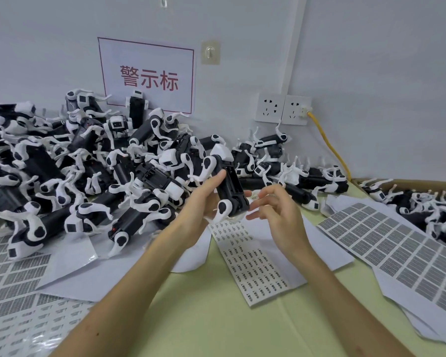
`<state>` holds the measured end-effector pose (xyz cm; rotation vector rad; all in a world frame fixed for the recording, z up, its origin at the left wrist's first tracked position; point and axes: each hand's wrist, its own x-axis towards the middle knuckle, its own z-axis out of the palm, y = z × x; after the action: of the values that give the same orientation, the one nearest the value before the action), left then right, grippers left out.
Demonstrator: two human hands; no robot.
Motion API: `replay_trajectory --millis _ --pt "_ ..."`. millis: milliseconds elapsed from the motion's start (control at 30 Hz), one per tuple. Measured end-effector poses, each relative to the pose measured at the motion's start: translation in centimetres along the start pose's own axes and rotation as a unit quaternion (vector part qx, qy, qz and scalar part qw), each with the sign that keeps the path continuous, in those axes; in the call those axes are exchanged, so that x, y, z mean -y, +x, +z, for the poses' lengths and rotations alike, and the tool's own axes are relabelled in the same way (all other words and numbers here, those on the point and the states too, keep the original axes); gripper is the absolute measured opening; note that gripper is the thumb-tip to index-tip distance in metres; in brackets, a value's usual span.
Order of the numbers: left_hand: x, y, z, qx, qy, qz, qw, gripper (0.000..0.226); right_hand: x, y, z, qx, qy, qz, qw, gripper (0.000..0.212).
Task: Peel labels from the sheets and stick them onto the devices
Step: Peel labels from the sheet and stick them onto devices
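Observation:
My left hand (204,199) grips a black-and-white robot-dog device (228,188), held up over the table with its dark underside turned towards me. My right hand (276,210) is just right of the device and pinches a small pale label (255,196) between thumb and forefinger, close to the device's side. Below the hands lies a long sheet of small labels (252,264) on the green table (216,318). A sheet of larger grey labels (402,248) lies to the right.
A big heap of the same devices (88,163) fills the left and back of the table. More devices sit in a cardboard box (422,202) at right. Used label sheets (16,292) cover the left front. A yellow cable (330,145) hangs from wall sockets (283,109).

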<state>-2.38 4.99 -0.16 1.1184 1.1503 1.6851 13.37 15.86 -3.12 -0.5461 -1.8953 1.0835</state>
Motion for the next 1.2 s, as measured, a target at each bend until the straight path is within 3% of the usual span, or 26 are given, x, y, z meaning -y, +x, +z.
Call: replay_trajectory --millis 367,567,800,1200 --pt "0.2 -0.2 0.3 0.012 0.03 -0.019 0.999 0.039 -0.6 0.0 0.2 -0.013 -0.096 -0.049 0.994 0.027" --pt "0.5 -0.2 0.2 0.02 0.001 -0.021 1.0 0.038 -0.9 0.2 0.3 -0.021 -0.096 -0.042 0.994 0.036" --pt "0.8 -0.1 -0.1 0.023 -0.001 -0.017 1.0 0.05 -0.5 0.7 -0.2 -0.037 0.012 0.002 0.999 0.012" --pt "1.0 -0.1 0.1 0.026 0.001 -0.03 0.999 0.049 -0.4 0.6 -0.3 -0.039 0.005 0.013 0.999 0.005"
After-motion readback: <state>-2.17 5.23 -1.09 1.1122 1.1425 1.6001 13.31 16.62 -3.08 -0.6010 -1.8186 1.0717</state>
